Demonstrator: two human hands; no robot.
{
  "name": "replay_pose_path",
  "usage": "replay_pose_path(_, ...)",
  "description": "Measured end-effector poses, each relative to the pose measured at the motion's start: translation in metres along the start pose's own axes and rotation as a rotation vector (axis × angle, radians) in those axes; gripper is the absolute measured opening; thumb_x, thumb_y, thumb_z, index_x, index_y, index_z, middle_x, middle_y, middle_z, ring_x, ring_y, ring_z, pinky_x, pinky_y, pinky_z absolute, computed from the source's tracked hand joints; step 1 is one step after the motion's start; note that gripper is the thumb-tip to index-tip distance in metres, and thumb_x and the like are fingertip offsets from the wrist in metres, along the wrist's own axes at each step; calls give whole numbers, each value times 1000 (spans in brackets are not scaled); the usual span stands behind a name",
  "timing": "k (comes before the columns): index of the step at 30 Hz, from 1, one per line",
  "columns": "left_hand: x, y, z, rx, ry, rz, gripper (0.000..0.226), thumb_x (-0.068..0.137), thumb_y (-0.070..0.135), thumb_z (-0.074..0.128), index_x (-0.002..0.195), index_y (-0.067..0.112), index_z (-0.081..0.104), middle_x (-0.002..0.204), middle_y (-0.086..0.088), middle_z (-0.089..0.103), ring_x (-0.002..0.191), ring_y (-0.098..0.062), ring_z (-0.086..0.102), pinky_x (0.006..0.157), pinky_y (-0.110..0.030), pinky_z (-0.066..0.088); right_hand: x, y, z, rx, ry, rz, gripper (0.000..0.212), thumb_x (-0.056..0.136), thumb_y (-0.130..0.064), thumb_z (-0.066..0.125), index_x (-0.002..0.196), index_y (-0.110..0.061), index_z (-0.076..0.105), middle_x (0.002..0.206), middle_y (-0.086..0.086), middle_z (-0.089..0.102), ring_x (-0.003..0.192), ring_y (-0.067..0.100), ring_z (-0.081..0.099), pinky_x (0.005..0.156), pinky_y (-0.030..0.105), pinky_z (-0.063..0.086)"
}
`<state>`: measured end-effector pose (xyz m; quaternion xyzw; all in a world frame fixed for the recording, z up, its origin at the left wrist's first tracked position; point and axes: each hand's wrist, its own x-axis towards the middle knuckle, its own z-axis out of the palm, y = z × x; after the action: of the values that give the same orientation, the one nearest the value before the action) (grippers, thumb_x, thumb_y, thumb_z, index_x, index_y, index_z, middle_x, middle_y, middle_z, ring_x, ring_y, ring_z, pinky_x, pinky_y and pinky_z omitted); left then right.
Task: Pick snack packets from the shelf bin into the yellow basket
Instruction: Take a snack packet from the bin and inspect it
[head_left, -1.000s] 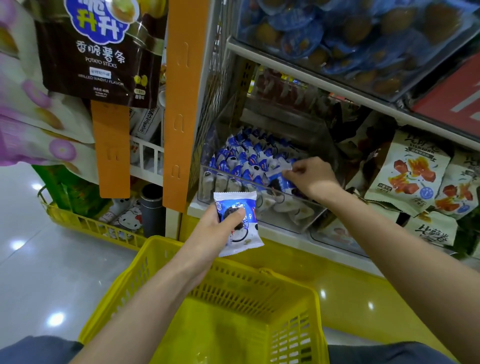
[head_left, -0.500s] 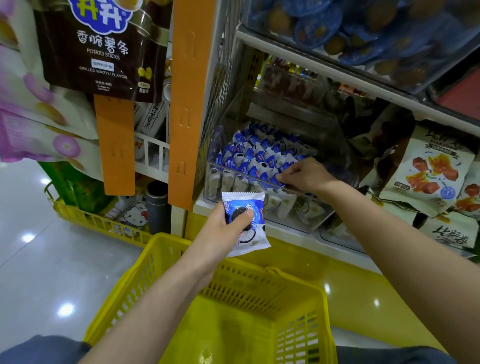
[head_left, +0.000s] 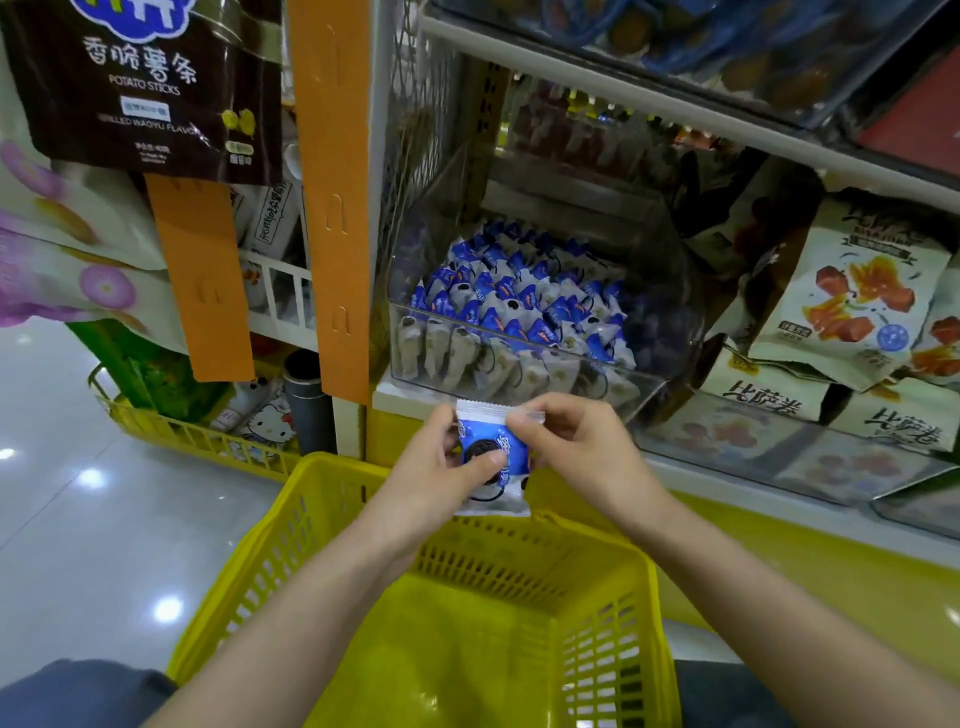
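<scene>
A clear plastic shelf bin (head_left: 655, 388) holds several blue-and-white cookie snack packets (head_left: 519, 299). Below it stands the yellow basket (head_left: 291, 525). My left hand (head_left: 426, 483) grips one blue-and-white packet (head_left: 493, 449) upright just above the basket's far rim, thumb across its front. My right hand (head_left: 576, 452) is right beside it and pinches a packet edge at the top right. That edge looks like a second packet pressed behind the first, mostly hidden.
Beige snack bags (head_left: 852, 306) lie on the shelf to the right of the bin. An orange upright strip (head_left: 332, 208) and hanging potato-stick bags (head_left: 145, 78) are at the left. A second yellow basket (head_left: 197, 441) sits on the shiny floor.
My right hand has come out of the bin and down to meet my left hand over the basket's far rim. The left hand with its packet stayed roughly in place.
</scene>
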<state>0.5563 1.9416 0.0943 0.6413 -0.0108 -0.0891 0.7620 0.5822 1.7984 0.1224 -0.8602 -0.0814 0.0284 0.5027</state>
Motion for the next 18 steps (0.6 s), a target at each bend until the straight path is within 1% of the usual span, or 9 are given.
replay_pose_path(2, 0, -3, 3, 53, -6, 12, 26, 86, 4, 60, 111, 9, 55, 101, -2, 67, 79, 1, 65, 65, -11, 49, -2, 6, -1, 43, 10, 6, 23, 86, -14, 63, 67, -27, 64, 63, -6, 65, 57, 5, 57, 59, 28, 51)
replay_pose_path(4, 1, -4, 5, 71, 12, 19, 18, 89, 14, 58, 106, 9, 59, 94, 0, 68, 71, 4, 62, 60, -9, 45, -4, 11, 0, 70, 18, 20, 22, 85, -15, 64, 66, -25, 64, 61, -4, 64, 55, 5, 56, 57, 29, 50)
replay_pose_path(5, 0, -4, 5, 65, 30, 8, 19, 90, 20, 56, 102, 6, 60, 90, -1, 68, 71, 1, 61, 60, -11, 45, -6, 13, 1, 69, 14, 24, 20, 85, -16, 64, 66, -24, 64, 61, -3, 63, 56, 6, 57, 57, 31, 51)
replay_pose_path(8, 1, -6, 6, 80, 97, -20, 23, 92, 25, 52, 83, 5, 58, 80, -12, 58, 75, -16, 55, 68, -31, 44, -11, 13, 2, 6, -3, -23, 16, 85, -19, 65, 70, -25, 64, 64, -5, 64, 59, 3, 57, 58, 28, 51)
replay_pose_path(10, 2, -7, 6, 114, 131, -26, 22, 93, 23, 52, 77, 8, 56, 79, -15, 56, 76, -20, 53, 71, -36, 42, -16, 11, 2, -213, 23, -160, 12, 85, -24, 65, 74, -26, 63, 66, -11, 61, 63, 0, 55, 60, 21, 47)
replay_pose_path(12, 2, -8, 7, 116, 147, -45, 21, 93, 21, 52, 77, 7, 57, 80, -16, 56, 77, -20, 53, 72, -37, 42, -22, 8, 1, -582, 68, -382, 11, 87, -27, 60, 80, -19, 64, 74, -8, 60, 73, 10, 57, 61, 27, 46)
replay_pose_path(14, 2, -10, 8, 96, 155, -74, 22, 93, 20, 52, 74, 11, 58, 77, -12, 57, 75, -18, 55, 72, -36, 43, -24, 9, 0, -781, 85, -533, 16, 87, -27, 57, 81, -14, 64, 76, 0, 61, 74, 19, 58, 57, 31, 47)
replay_pose_path(16, 2, -10, 9, 76, 130, -100, 22, 93, 24, 51, 75, 15, 61, 75, -4, 62, 72, -12, 58, 72, -34, 45, -25, 7, -1, -717, 65, -490, 14, 87, -26, 58, 81, -14, 64, 76, 0, 61, 73, 18, 58, 58, 31, 46)
replay_pose_path(18, 2, -10, 8, 29, 81, -127, 19, 90, 29, 53, 86, 14, 64, 80, -2, 66, 76, -10, 60, 74, -31, 45, -21, 7, -4, -492, 69, -320, 12, 88, -26, 60, 80, -18, 64, 74, -6, 61, 69, 8, 56, 63, 27, 44)
